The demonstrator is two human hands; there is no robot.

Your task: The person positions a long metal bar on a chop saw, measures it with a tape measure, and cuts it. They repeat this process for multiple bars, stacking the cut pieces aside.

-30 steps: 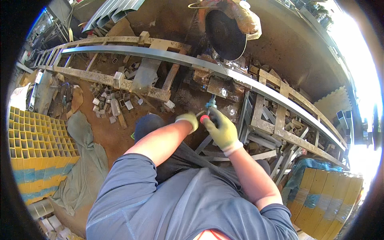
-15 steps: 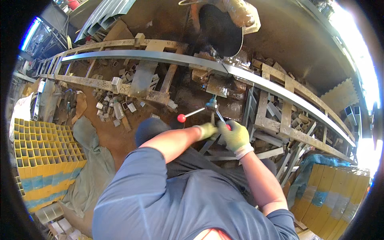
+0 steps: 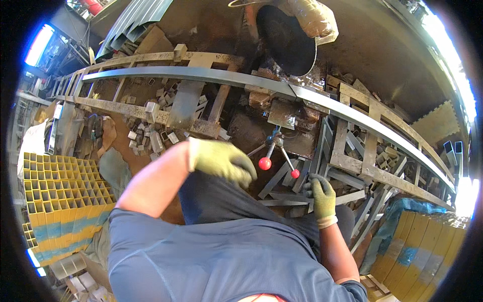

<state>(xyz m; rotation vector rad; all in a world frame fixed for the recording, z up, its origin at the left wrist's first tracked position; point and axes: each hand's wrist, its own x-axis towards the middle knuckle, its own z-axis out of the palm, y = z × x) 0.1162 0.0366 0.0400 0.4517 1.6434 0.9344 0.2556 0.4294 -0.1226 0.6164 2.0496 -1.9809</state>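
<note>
Around the middle of the view, the materials are mostly metal. Just to 3 o'clock of centre stands a three-armed lever (image 3: 272, 148), its slim, shiny rods spreading from a bluish hub; two end in smooth, round red knobs, while the third rod's end is hidden behind the left glove. A long, smooth grey bar (image 3: 201, 74) sweeps from 10 o'clock to 3 o'clock over a rough, speckled frame (image 3: 126, 107), passing below a flat, dark disc (image 3: 284, 43) toward 1 o'clock. Boxy offcuts (image 3: 156, 143) lie heaped toward 9 o'clock; beyond them, nearer 8, rises a stack of square yellow tubes (image 3: 70, 194) banded in blue. A bundle (image 3: 427, 251) under glossy clear wrap sits at 4 o'clock.

Both hands wear yellow-green knit gloves with darker fingers. The left hand (image 3: 219, 160), near centre toward 8 o'clock, is released, its fingers long and slightly bent; whether it touches the hidden rod end cannot be told. The right hand (image 3: 322, 197), at 4 o'clock, is slack, fingers half curled, near the smaller-looking knob but apart from it.
</note>
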